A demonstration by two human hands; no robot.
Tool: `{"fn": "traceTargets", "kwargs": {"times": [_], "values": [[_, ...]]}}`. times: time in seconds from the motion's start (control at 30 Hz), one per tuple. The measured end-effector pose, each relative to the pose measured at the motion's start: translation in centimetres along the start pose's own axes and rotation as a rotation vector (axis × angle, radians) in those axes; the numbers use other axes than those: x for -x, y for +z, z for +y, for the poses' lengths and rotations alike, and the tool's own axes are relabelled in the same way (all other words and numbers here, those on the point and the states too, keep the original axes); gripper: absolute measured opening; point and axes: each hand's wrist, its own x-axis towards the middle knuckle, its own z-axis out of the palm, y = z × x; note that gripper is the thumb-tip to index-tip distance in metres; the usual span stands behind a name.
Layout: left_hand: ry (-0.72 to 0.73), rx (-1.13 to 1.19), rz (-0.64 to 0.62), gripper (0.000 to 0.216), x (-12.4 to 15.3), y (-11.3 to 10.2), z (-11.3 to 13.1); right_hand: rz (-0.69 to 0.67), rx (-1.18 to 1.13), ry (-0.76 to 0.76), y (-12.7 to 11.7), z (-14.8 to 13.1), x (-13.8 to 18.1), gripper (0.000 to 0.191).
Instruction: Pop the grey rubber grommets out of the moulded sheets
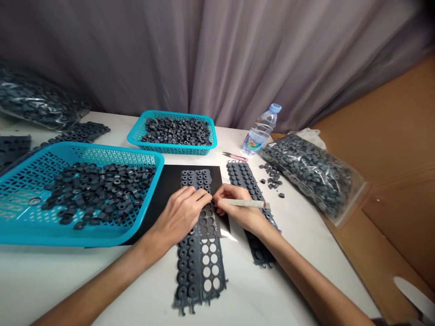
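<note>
Closest to the camera, two bare forearms (112, 276) reach in toward a dark rubber sheet (198, 265), which lies lengthwise between them, its far part on a black mat (165, 183). The right hand (246, 217) grasps a pale pen-like tool (243, 203) across its fingers, fingertips at the sheet's edge; the left hand (181, 209) bends over the sheet, and whether it pinches anything cannot be told. The work looks partway along: the right-hand columns are bare holes from the near end up to the hands, while the left-hand columns there and the far end keep their rings. A second sheet (245, 180), partly under the right arm, looks mostly full. Loose pieces (98, 192) already cover much of the near blue basket (68, 239).
</note>
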Motion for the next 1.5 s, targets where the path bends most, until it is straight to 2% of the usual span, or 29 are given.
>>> {"fn": "traceTargets", "kwargs": {"times": [0.13, 0.2, 0.37, 0.57, 0.87, 1.13, 1.5], "values": [[-0.209, 0.219, 0.110, 0.014, 0.0, 0.3, -0.4, -0.004, -0.045, 0.014, 0.0, -0.2, -0.1, 0.006], [-0.272, 0.330, 0.102, 0.011, -0.1, 0.3, -0.6, -0.005, -0.120, 0.028, -0.1, -0.4, -0.2, 0.005], [-0.209, 0.383, 0.026, 0.007, 0.0, 0.1, -0.8, 0.059, -0.252, 0.049, -0.7, -1.0, -0.3, 0.010], [-0.199, 0.314, 0.010, 0.008, 0.1, 0.3, -0.9, 0.023, -0.230, 0.116, -1.3, -1.2, -0.2, 0.019], [-0.119, 0.181, -0.009, 0.022, -0.1, 0.2, -0.7, -0.032, -0.224, 0.077, -1.4, -0.9, -0.3, 0.008], [-0.112, 0.168, -0.022, 0.013, -0.6, -0.5, -0.5, -0.028, -0.195, 0.066, -1.3, -0.7, -0.4, 0.007], [-0.107, 0.189, 0.021, 0.014, -0.5, -0.1, -0.7, -0.010, -0.206, 0.049, -1.2, -0.5, -0.5, 0.006]]}}
